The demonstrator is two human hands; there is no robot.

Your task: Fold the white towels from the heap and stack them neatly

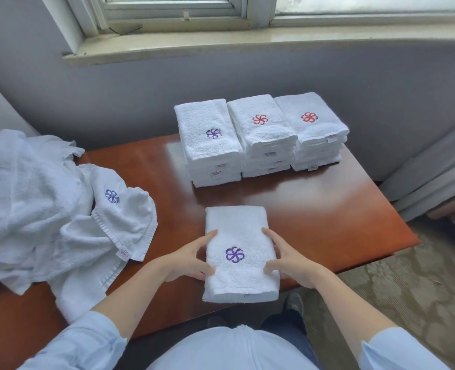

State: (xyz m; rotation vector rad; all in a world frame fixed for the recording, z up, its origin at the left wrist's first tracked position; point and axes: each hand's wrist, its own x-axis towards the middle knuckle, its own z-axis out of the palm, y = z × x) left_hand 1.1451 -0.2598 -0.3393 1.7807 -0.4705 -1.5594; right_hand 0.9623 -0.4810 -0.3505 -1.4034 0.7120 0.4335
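A folded white towel [239, 236] with a purple flower emblem lies at the near edge of the brown table [327, 209]. My left hand [194, 259] grips its left side, thumb on top and fingers at the edge. My right hand [287, 259] grips its right side the same way. A loose heap of white towels [39, 209] covers the table's left end. At the back stand three stacks of folded towels: the left stack [207, 134] has a purple emblem on top, the middle stack [261, 126] and the right stack [311, 121] have red ones.
A grey wall and a window sill [221, 46] rise behind the table. Carpeted floor [408, 289] lies to the right, with a radiator or rail [434, 177] along the wall. Bare tabletop shows between the folded towel and the stacks.
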